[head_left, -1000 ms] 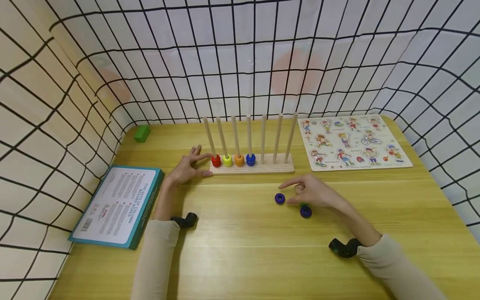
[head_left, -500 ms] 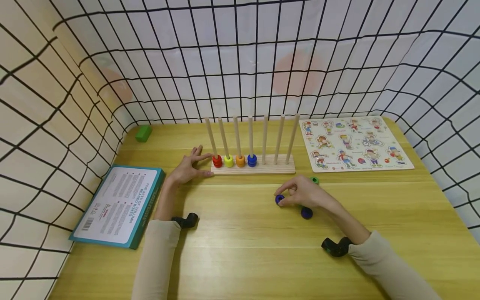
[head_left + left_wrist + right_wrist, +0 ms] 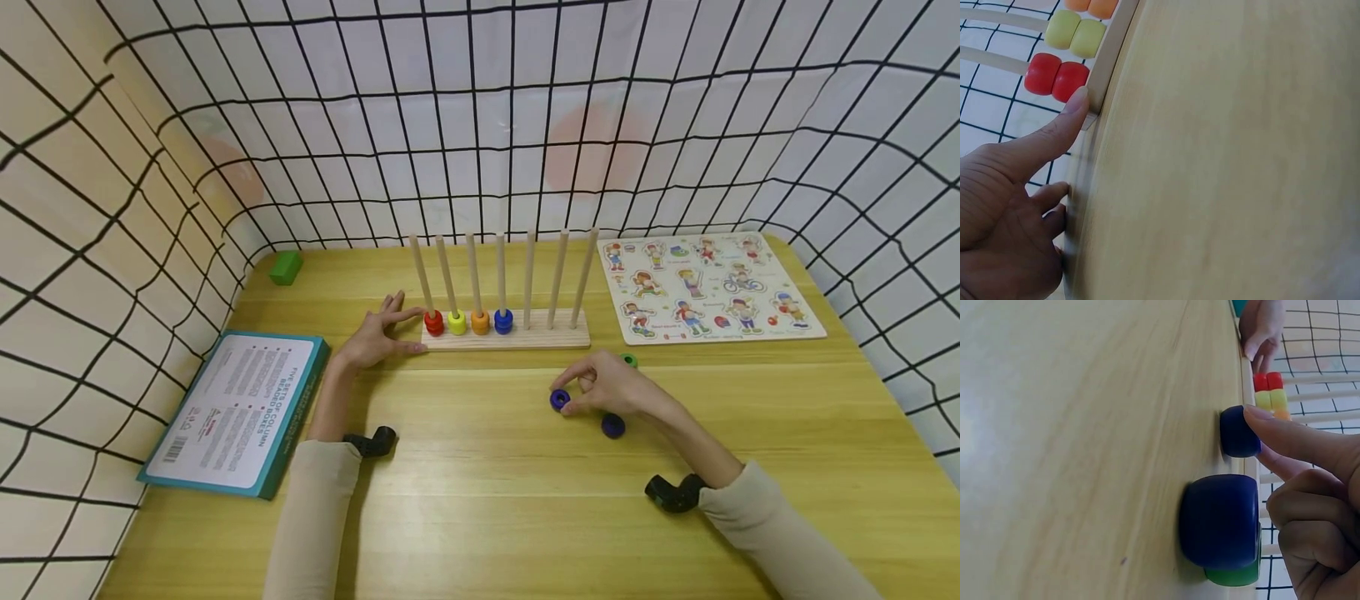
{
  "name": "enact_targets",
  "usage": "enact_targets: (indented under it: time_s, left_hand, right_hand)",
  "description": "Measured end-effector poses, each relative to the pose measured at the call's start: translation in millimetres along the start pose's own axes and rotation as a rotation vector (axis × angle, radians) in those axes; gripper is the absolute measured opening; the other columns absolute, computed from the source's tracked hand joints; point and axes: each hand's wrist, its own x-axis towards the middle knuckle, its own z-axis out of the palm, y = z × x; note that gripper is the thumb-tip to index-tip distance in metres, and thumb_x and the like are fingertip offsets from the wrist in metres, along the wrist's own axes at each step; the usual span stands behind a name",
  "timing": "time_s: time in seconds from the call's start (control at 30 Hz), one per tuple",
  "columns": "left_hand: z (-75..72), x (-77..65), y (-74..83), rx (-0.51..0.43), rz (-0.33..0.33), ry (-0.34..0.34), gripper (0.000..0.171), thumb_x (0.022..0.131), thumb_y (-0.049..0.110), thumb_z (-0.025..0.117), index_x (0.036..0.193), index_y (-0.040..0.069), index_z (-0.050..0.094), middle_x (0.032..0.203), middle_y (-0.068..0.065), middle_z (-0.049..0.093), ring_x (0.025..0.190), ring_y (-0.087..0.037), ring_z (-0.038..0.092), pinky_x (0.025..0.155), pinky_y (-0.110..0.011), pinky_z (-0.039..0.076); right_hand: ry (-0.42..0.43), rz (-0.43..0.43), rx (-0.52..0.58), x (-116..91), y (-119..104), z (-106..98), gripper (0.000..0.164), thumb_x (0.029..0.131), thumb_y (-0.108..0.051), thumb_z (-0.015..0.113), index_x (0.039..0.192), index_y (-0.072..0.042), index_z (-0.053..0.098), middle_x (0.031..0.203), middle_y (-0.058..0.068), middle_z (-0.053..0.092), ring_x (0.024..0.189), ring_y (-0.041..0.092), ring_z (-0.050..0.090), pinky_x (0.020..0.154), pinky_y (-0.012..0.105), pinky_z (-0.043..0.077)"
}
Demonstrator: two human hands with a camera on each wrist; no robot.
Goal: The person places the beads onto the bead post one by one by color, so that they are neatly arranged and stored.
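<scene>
In the head view, my right hand (image 3: 615,385) pinches a dark purple bead (image 3: 560,400) between thumb and index finger. The bead sits on the table, hole upward. A second purple bead (image 3: 613,426) lies under the wrist side of that hand, and a green bead (image 3: 628,360) shows behind it. My left hand (image 3: 371,337) rests at the left end of the wooden bead rack (image 3: 540,337), its thumb touching the end beside the red beads (image 3: 1057,77). Yellow beads (image 3: 457,322), orange beads (image 3: 480,322) and blue beads (image 3: 503,322) sit on neighbouring pegs; the other pegs are bare.
A blue-edged box (image 3: 232,408) lies at the left, with a green block (image 3: 286,267) behind it. A picture puzzle board (image 3: 708,287) lies at the back right. Black wire mesh (image 3: 468,154) stands around the table (image 3: 465,517) at the back and sides.
My right hand has moved slightly left, and its thumb and index finger have come together on the purple bead. The green bead has come into view behind it. My left hand stays put.
</scene>
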Motion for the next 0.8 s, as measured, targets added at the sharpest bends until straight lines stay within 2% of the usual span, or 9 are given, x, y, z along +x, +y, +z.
enact_targets:
  time_s: [0.3,0.47,0.63,0.8]
  left_hand:
    - [-0.3,-0.5,0.3,-0.005,0.007,-0.007,0.07,0.092,0.016,0.079,0.155,0.009,0.048,0.175,-0.015,-0.001,0.162,-0.033,-0.015,0.127,-0.062,-0.019]
    - [-0.4,-0.3,1.7,-0.008,0.008,-0.008,0.071,0.092,0.017,0.079,0.155,0.008,0.048,0.175,-0.015,-0.001,0.162,-0.033,-0.016,0.126,-0.063,-0.019]
    - [-0.2,-0.1,2.3,0.002,0.005,-0.008,0.071,0.092,0.018,0.079,0.155,0.009,0.048,0.175,-0.015,-0.001,0.162,-0.034,-0.016,0.126,-0.063,-0.019]
    - [-0.3,-1.7,2.8,0.003,-0.001,-0.004,0.07,0.092,0.018,0.08,0.155,0.01,0.049,0.175,-0.015,-0.001,0.162,-0.034,-0.015,0.127,-0.063,-0.019]
  right_hand:
    - [-0.005,-0.006,-0.061,5,-5,2,0.029,0.082,-0.01,0.086,0.11,-0.005,0.08,0.053,-0.008,0.035,0.048,0.008,0.029,0.048,0.017,0.023]
    - [-0.021,-0.009,-0.067,6,-9,-1,0.03,0.083,-0.01,0.085,0.112,-0.003,0.079,0.053,-0.008,0.034,0.048,0.007,0.029,0.047,0.017,0.024]
    - [-0.013,-0.017,-0.092,-1,-15,-18,0.031,0.088,-0.017,0.083,0.116,-0.005,0.079,0.059,-0.007,0.032,0.052,0.007,0.029,0.05,0.019,0.025]
    - [0.047,-0.074,-0.1,-13,-37,-47,0.031,0.09,-0.025,0.082,0.117,-0.011,0.079,0.057,-0.007,0.029,0.051,0.007,0.026,0.052,0.021,0.027]
